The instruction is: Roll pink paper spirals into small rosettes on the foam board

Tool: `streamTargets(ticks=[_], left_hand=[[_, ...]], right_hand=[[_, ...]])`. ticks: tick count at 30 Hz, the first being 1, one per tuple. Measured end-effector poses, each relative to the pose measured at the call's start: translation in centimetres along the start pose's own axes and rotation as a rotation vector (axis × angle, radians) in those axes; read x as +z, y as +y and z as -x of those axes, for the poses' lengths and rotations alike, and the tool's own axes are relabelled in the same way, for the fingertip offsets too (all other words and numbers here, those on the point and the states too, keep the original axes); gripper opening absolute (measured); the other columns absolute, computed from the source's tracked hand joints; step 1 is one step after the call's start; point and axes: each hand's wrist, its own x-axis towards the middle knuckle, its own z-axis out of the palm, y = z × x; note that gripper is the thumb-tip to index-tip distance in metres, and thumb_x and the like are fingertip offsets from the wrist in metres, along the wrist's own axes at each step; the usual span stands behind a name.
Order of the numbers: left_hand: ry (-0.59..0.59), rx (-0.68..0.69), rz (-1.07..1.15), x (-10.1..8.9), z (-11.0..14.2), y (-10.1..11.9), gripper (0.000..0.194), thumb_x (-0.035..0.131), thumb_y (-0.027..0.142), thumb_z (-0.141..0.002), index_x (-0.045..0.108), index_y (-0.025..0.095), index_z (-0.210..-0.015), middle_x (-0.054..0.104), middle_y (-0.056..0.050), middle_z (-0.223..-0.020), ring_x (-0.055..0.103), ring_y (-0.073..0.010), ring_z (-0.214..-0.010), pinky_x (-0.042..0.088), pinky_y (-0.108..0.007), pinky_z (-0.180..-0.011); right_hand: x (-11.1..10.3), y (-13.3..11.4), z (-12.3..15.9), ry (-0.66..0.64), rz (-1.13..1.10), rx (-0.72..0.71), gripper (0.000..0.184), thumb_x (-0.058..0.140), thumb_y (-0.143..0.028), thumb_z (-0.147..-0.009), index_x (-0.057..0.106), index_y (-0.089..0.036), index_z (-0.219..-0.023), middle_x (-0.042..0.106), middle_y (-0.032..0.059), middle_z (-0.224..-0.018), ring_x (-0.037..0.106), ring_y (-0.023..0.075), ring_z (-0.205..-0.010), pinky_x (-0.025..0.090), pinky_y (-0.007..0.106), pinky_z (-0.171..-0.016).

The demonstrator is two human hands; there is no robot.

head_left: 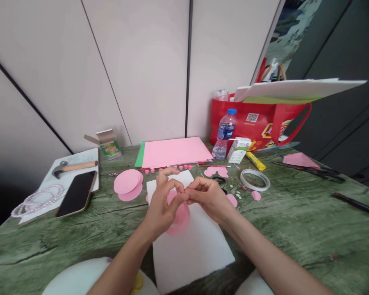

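Note:
My left hand (163,203) and my right hand (208,197) meet above a white foam-like board (194,250). Thumb and index finger of each hand are pinched together, fingertips touching the other hand's. Whatever they hold is too small or hidden to make out. Below the left hand, a pink paper circle (182,221) lies on the board, partly covered by the fingers. Several pink paper discs (127,182) are stacked to the left. Small pink rolled pieces (181,167) sit in a row behind the hands. Black-handled scissors (219,179) lie partly hidden beyond the right hand.
Pink paper sheets (175,151) lie at the back. A water bottle (225,133), a red bag (249,119), a glue stick (256,160) and a tape roll (254,180) are to the right. At left are a hammer (76,166), a phone (77,193) and a bead string (38,200).

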Motion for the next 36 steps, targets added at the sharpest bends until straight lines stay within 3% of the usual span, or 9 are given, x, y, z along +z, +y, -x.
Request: streamTargets(ticks=[10,17,20,28,33,36], left_hand=[[-0.039,-0.053,0.141,-0.4,-0.1,-0.1,0.019,0.050,0.035,-0.080,0.053,0.020,-0.070,0.045,-0.008,-0.115,0.040,-0.0245,-0.109,0.038,-0.034,-0.082],[0.286,-0.154,0.472,-0.3,-0.8,-1.9,0.012,0.059,0.031,-0.075,0.059,0.019,-0.078,0.055,-0.005,-0.100,0.047,-0.0202,-0.103,0.040,-0.033,-0.085],[0.356,-0.200,0.517,-0.2,-0.9,-2.4,0.012,0.063,0.030,-0.071,0.063,0.018,-0.070,0.057,-0.005,-0.096,0.050,-0.0193,-0.098,0.040,-0.033,-0.083],[0.359,-0.307,0.593,-0.3,-0.9,-2.1,0.010,0.072,0.023,-0.059,0.064,0.016,-0.057,0.060,-0.006,-0.097,0.050,-0.0212,-0.101,0.039,-0.034,-0.086],[0.286,-0.359,0.716,-0.3,-1.0,-1.4,0.024,0.061,0.038,-0.072,0.069,0.015,-0.071,0.062,-0.011,-0.099,0.050,-0.0245,-0.104,0.043,-0.038,-0.083],[0.269,-0.370,0.743,-0.3,-1.1,-1.1,0.032,0.054,0.042,-0.077,0.068,0.014,-0.069,0.064,-0.011,-0.099,0.051,-0.0249,-0.105,0.044,-0.039,-0.083]], right_hand=[[-0.5,-0.3,-0.1,-0.026,-0.139,0.079,0.018,0.077,-0.025,-0.057,0.060,-0.016,-0.057,0.063,-0.0033,-0.054,0.057,0.0054,-0.049,0.047,0.016,-0.051],[-1.0,-0.2,-0.5,0.027,-0.148,0.096,0.019,0.077,-0.025,-0.056,0.061,-0.015,-0.059,0.062,-0.0029,-0.054,0.058,0.0054,-0.051,0.047,0.014,-0.051],[-1.1,0.0,-0.5,0.025,-0.141,0.095,0.019,0.077,-0.026,-0.056,0.061,-0.015,-0.059,0.063,-0.0028,-0.055,0.058,0.0057,-0.052,0.047,0.014,-0.052],[-1.3,-0.2,-0.6,0.024,-0.167,0.075,0.019,0.077,-0.024,-0.056,0.064,-0.018,-0.069,0.064,-0.0037,-0.059,0.060,0.0068,-0.056,0.050,0.017,-0.058],[-1.5,-0.1,-0.8,0.072,-0.188,0.046,0.015,0.077,-0.022,-0.057,0.067,-0.017,-0.067,0.065,-0.0032,-0.062,0.061,0.0060,-0.057,0.051,0.014,-0.058],[-1.7,-0.1,-0.9,0.091,-0.199,0.035,0.015,0.077,-0.022,-0.057,0.068,-0.017,-0.067,0.066,-0.0027,-0.062,0.062,0.0061,-0.057,0.052,0.014,-0.059]])
